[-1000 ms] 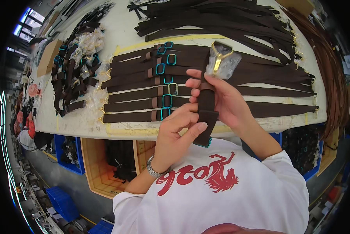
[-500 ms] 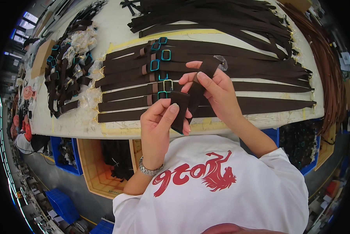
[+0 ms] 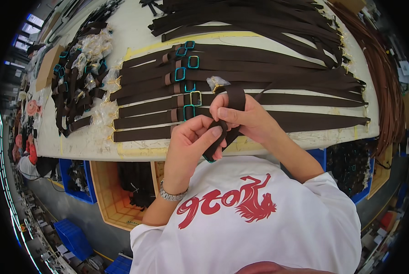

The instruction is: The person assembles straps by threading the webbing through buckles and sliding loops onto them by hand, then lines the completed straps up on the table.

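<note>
A dark brown webbing strap [image 3: 237,98] is bent between my hands above the near edge of the table. My left hand [image 3: 193,140] pinches a folded part of it, thumb on top, with a teal-edged buckle [image 3: 209,158] showing below the fingers. Close beside it, my right hand [image 3: 245,116] grips the strap between thumb and fingers, its fingertips almost touching the left ones. From the loop over my right hand sticks out a gold-coloured end fitting in clear plastic wrap [image 3: 217,83]. What lies between the fingertips is hidden.
Several similar straps [image 3: 145,123] with teal buckles lie side by side on the white table [image 3: 136,13]. A strap pile [image 3: 241,18] lies at the back, a tangled heap [image 3: 83,77] at left, brown cords [image 3: 373,68] at right. Below stand a wooden crate [image 3: 106,196] and blue bins [image 3: 72,237].
My right hand has come down and left, close to my left hand. The strap's wrapped end has swung left, and the folded part has tilted in my left hand.
</note>
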Demonstrator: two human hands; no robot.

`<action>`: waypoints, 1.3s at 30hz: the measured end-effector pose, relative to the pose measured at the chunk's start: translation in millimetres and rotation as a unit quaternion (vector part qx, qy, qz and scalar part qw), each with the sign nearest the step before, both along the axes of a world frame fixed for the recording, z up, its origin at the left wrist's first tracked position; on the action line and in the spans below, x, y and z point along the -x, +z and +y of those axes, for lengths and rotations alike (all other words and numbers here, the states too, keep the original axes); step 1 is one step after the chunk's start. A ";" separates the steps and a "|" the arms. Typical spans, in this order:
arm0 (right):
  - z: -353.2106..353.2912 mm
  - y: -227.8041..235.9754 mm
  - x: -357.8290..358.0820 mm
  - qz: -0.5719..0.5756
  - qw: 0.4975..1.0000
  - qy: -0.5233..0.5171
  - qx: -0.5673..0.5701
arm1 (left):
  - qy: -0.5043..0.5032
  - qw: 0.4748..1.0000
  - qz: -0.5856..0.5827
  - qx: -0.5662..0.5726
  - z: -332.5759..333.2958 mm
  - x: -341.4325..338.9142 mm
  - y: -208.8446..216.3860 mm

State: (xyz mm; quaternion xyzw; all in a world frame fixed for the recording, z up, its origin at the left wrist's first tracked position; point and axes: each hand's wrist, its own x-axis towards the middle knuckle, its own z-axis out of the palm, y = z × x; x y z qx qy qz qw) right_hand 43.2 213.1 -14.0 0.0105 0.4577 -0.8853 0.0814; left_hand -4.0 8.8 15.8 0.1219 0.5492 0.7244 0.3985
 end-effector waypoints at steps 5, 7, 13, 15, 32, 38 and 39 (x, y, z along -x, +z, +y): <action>6.6 1.7 0.3 0.004 0.997 0.017 -0.072 | 0.006 0.998 0.057 0.013 0.2 -5.7 -0.7; 4.0 3.7 -0.4 0.010 0.994 0.015 -0.106 | 0.010 0.990 0.110 0.085 0.2 -6.1 -7.0; 1.5 9.0 -3.1 -0.020 0.994 0.035 -0.103 | 0.043 0.990 0.105 0.088 3.4 -15.0 -9.4; -4.3 -0.1 -3.5 0.004 0.994 -0.036 -0.106 | 0.056 0.989 0.106 0.081 3.0 -10.7 -5.6; -19.7 17.0 -13.1 -0.006 0.998 -0.014 0.057 | -0.011 0.996 0.066 0.060 9.2 3.0 -7.8; -22.7 11.1 -18.4 -0.013 0.993 -0.025 0.118 | 0.069 0.972 0.205 0.097 17.8 -6.9 -6.3; -22.2 0.3 -20.3 -0.038 0.992 -0.031 0.117 | 0.056 0.965 0.238 0.097 17.3 -5.9 -10.9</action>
